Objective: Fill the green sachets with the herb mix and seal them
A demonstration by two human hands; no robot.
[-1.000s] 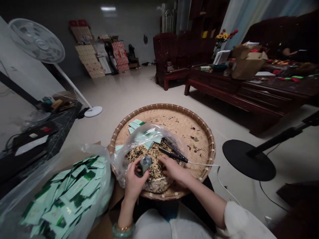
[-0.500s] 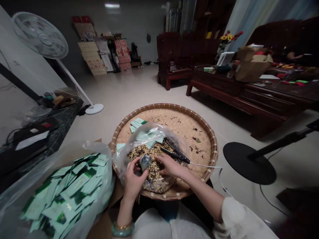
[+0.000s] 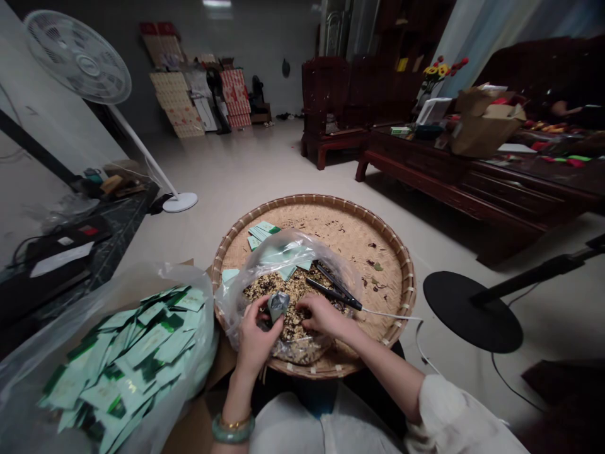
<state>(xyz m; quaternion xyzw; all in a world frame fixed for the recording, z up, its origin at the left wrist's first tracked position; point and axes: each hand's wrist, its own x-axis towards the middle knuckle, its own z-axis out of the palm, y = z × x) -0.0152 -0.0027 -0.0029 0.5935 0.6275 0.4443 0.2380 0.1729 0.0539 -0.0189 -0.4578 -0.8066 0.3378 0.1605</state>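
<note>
Pale floor [image 3: 265, 157]; above it, round woven tray [image 3: 350, 246] bearing open plastic bag [image 3: 231, 318] of dry loose mix [image 3: 293, 329]. Clasped between thumb and fingers of left hand [image 3: 255, 337]: small green packet [image 3: 278, 307], roughly upright, mouth up, just left of right hand [image 3: 322, 315]. Right hand down in mix, fingers curled, tips hidden; grip impossible to tell. Just beyond, nearest obstacle: black two-armed tool [image 3: 347, 299], trailing white cord [image 3: 392, 315]. Beside left forearm: larger bag [image 3: 158, 272] of green packets [image 3: 137, 353].
</note>
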